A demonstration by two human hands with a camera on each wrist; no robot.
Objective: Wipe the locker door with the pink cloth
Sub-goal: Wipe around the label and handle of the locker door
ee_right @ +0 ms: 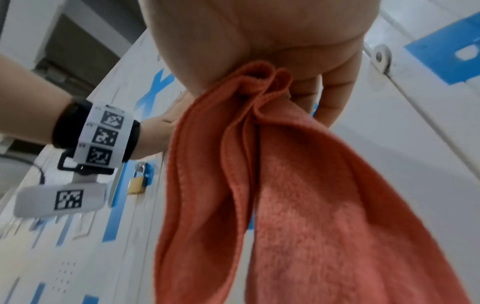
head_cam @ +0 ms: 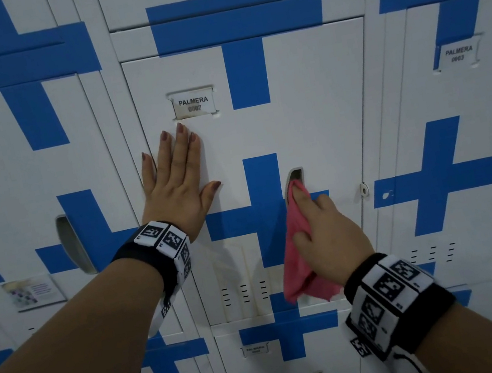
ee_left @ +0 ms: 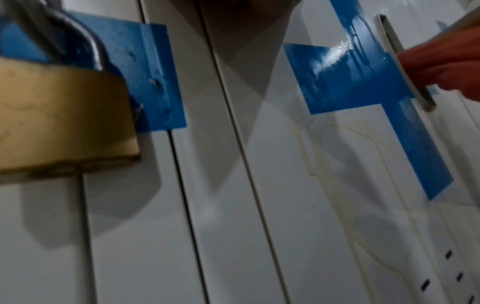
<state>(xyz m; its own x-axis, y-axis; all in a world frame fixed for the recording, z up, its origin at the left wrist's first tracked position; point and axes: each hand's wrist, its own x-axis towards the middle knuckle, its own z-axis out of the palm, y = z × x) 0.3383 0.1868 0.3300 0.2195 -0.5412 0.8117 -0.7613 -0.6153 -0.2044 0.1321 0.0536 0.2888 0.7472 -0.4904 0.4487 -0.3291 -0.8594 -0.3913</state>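
The white locker door with blue tape crosses and a label "PALMERA 0007" fills the middle of the head view. My left hand lies flat against it below the label, fingers straight. My right hand grips the pink cloth and pushes its tip into the door's recessed handle slot. The rest of the cloth hangs down from my fist in the right wrist view. In the left wrist view the cloth shows at the slot.
Neighbouring white lockers stand on both sides, each with a handle slot. A brass padlock hangs on the left neighbour's hasp. An empty hasp ring sits at the door's right edge. Vent slits lie low on the door.
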